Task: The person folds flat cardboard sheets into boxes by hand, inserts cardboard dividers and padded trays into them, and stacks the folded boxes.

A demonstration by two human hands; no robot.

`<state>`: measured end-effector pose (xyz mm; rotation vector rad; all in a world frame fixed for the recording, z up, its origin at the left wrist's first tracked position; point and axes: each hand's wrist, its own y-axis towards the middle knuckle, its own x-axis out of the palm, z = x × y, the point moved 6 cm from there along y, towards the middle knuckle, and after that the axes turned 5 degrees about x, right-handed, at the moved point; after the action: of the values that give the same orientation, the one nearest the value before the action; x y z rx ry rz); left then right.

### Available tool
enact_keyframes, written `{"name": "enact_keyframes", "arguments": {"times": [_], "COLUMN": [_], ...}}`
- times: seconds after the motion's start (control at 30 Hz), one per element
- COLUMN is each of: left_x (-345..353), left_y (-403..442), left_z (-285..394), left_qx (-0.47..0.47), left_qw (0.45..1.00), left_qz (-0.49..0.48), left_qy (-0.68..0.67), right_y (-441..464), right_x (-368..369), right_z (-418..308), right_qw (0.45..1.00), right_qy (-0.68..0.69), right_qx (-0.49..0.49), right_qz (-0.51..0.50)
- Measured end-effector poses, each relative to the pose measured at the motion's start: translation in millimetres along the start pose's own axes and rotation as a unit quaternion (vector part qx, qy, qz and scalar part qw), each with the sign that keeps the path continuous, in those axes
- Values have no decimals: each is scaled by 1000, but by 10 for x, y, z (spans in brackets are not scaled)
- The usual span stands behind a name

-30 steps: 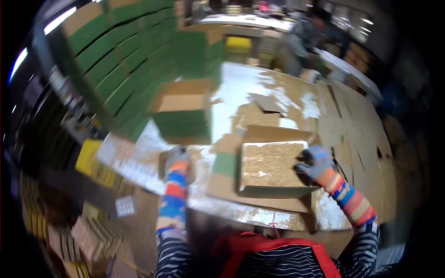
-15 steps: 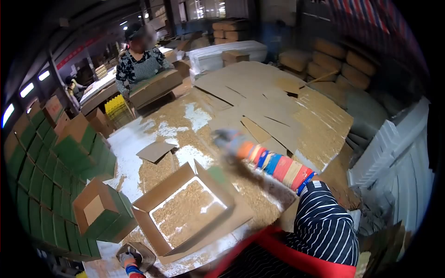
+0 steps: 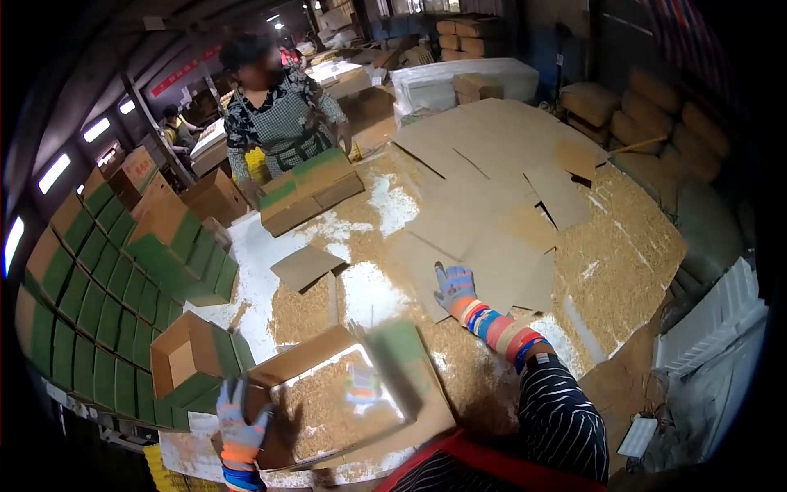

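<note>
My left hand (image 3: 243, 422), in a grey glove with an orange cuff, is open with its fingers spread. It is at the left side of an open cardboard box (image 3: 299, 361) lying in front of me. Inside the box are a white-edged lining and tan shavings. My right hand (image 3: 456, 287), gloved in grey with coloured bands round the wrist, lies open on a flat cardboard sheet (image 3: 492, 197) that covers the middle of the table. Whether it grips the sheet's edge is unclear, but its fingers look stretched out.
Across the table a person (image 3: 283, 123) has both hands at a green-and-brown carton (image 3: 311, 193). Stacked green cartons (image 3: 115, 303) line the left side, near an open small box (image 3: 184, 357). A loose cardboard piece (image 3: 307, 266) lies on the shavings. White foam boxes (image 3: 709, 328) stand right.
My left hand has risen from the box's lower left corner and spread its fingers. My right hand has come down onto the cardboard. The person opposite has set the carton on the table.
</note>
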<state>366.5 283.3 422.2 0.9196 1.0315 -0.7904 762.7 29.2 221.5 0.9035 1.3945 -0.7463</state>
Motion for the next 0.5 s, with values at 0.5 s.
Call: {"name": "enact_keyframes", "arguments": {"times": [0.5], "left_x": [562], "left_y": [-559], "left_z": [-606], "left_qx": [-46], "left_qw": [836], "left_qz": [42], "left_qy": [-546], "right_y": [-326], "right_x": [239], "right_z": [109], "right_qw": [994], "right_qy": [-105], "right_qx": [7], "right_qz": [-15]}}
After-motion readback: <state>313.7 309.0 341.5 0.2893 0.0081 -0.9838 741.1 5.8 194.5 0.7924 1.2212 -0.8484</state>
